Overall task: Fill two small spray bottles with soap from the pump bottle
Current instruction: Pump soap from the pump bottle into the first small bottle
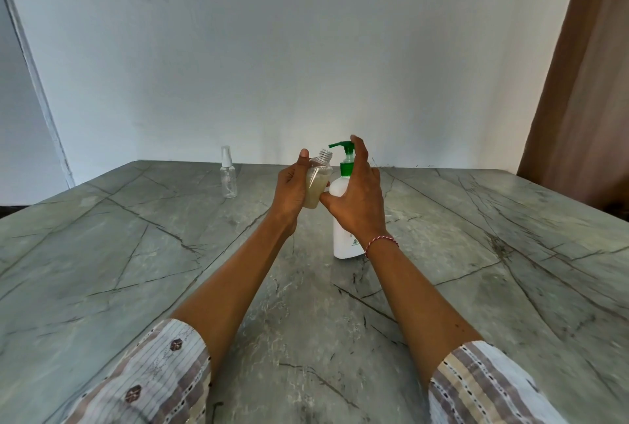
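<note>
Green pump [343, 145] sat under the right hand [357, 199], fingers spread. Left hand [292, 187] held the small bottle [318, 182], half full. Next: press gently.

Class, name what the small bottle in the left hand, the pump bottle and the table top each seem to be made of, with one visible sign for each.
Small bottle: probably clear plastic; the pale soap shows through, and the neck is threaded.
Pump bottle: opaque white plastic with a smooth sheen; its green pump head also looks plastic.
Table top: grey-green stone, perhaps marble or a look-alike; dark veins cross it.
</note>
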`<action>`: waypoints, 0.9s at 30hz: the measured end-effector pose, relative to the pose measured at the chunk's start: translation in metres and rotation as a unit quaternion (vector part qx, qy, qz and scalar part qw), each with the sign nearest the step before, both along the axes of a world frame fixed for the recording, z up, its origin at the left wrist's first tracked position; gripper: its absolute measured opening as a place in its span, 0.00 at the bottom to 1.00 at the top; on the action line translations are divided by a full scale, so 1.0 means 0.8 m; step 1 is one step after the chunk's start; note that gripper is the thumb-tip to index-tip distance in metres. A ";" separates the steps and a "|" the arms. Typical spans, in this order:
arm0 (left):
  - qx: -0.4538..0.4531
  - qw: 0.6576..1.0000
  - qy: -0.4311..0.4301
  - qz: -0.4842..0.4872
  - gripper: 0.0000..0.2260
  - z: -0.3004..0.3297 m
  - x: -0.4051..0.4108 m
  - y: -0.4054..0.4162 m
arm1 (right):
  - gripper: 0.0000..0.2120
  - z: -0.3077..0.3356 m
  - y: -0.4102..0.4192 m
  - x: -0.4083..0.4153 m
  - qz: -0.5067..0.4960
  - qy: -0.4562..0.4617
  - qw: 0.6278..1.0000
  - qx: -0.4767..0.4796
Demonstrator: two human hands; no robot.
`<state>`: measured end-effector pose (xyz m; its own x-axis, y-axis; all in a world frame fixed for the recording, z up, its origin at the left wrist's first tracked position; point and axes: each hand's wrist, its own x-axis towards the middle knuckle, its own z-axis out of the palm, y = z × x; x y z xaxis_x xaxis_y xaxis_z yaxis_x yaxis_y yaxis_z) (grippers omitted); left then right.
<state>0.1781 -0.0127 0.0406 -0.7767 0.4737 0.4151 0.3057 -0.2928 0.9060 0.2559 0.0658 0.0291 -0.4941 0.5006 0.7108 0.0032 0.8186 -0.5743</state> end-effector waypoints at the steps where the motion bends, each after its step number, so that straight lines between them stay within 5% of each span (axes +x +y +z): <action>1: -0.001 1.000 0.000 -0.002 0.16 0.000 0.000 0.000 | 0.50 0.000 0.000 0.000 -0.001 -0.002 1.000 0.000; 19: 0.008 1.000 -0.003 -0.009 0.17 0.001 0.001 -0.001 | 0.44 0.000 -0.003 0.002 -0.001 0.012 1.000 -0.001; 27: 0.006 1.000 -0.004 -0.005 0.16 0.001 0.001 -0.002 | 0.49 0.001 0.000 0.001 -0.001 0.003 1.000 -0.002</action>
<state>0.1792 -0.0140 0.0412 -0.7756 0.4764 0.4141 0.2953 -0.3059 0.9051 0.2569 0.0655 0.0296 -0.4889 0.5043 0.7118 0.0012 0.8164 -0.5775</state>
